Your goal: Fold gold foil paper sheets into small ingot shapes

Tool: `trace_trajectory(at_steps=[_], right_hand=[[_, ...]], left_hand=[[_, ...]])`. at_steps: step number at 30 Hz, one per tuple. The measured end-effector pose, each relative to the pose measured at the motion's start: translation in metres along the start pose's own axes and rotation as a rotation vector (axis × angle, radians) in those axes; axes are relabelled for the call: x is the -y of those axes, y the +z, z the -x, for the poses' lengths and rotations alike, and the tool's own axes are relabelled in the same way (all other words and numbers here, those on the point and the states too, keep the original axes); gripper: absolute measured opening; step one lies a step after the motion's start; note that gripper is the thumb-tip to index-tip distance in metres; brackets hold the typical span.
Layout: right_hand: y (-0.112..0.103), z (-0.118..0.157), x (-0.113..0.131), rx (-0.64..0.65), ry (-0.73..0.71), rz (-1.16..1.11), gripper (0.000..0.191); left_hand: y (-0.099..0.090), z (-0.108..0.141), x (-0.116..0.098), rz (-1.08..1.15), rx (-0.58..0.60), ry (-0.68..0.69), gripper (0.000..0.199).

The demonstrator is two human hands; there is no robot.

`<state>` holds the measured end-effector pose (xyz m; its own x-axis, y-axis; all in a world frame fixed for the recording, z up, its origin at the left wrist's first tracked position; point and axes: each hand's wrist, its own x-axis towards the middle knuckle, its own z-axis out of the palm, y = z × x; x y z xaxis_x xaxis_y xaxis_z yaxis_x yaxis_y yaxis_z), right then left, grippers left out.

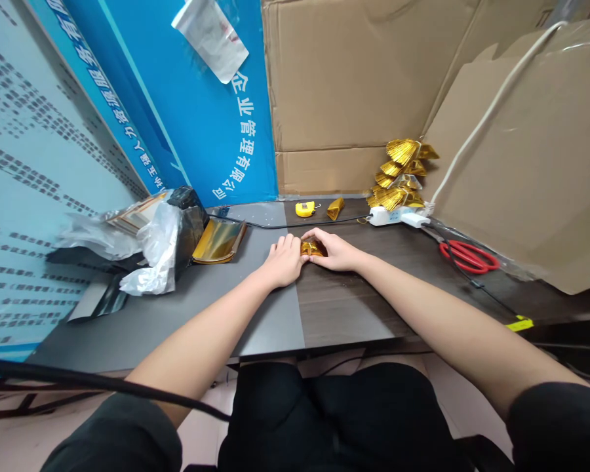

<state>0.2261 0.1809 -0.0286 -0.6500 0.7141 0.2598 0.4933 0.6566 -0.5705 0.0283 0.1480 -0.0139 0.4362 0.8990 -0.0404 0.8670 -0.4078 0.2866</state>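
Note:
Low over the middle of the table, a small piece of folded gold foil paper (313, 248) lies between my two hands, partly covered by fingers. My left hand (284, 260) closes on its left end, knuckles up. My right hand (335, 250) curves around the other side, thumb and fingers gripping its edges. A thin pale band seems to cross the paper's middle. To the left rests a stack of flat gold foil sheets (219, 240). Behind my hands sits another small folded gold piece (335, 208). Several pleated gold fans (398, 174) are piled up at the back right.
A yellow tape measure (305, 209) lies near the back wall. Crumpled plastic bags (160, 246) fill the left side. A white power strip (396, 217), a coiled red cable (469, 255) and a black cord (275, 227) occupy the back and right. Cardboard (334, 78) walls the rear.

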Motion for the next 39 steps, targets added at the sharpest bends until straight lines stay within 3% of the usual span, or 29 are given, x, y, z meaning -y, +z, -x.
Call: trace_trajectory(at_steps=[8,21,30,34,39], right_hand=[[-0.008,0.001,-0.009,0.003,-0.039,-0.062,0.053],[-0.007,0.001,-0.009,-0.027,-0.062,-0.226,0.052],[-0.012,0.002,-0.006,0.027,-0.049,-0.137,0.058],[-0.016,0.003,-0.008,0.026,0.010,-0.053,0.052],[-0.030,0.008,-0.028,-0.038,0.180,0.099,0.039]], left_hand=[[0.000,-0.003,0.004,0.070,-0.051,-0.008,0.022],[0.000,-0.007,0.003,0.161,-0.065,0.052,0.023],[0.001,-0.007,0.006,0.152,-0.076,0.041,0.028],[0.000,-0.006,0.006,0.173,-0.082,0.044,0.038],[-0.002,-0.004,0.012,0.241,-0.130,0.038,0.070]])
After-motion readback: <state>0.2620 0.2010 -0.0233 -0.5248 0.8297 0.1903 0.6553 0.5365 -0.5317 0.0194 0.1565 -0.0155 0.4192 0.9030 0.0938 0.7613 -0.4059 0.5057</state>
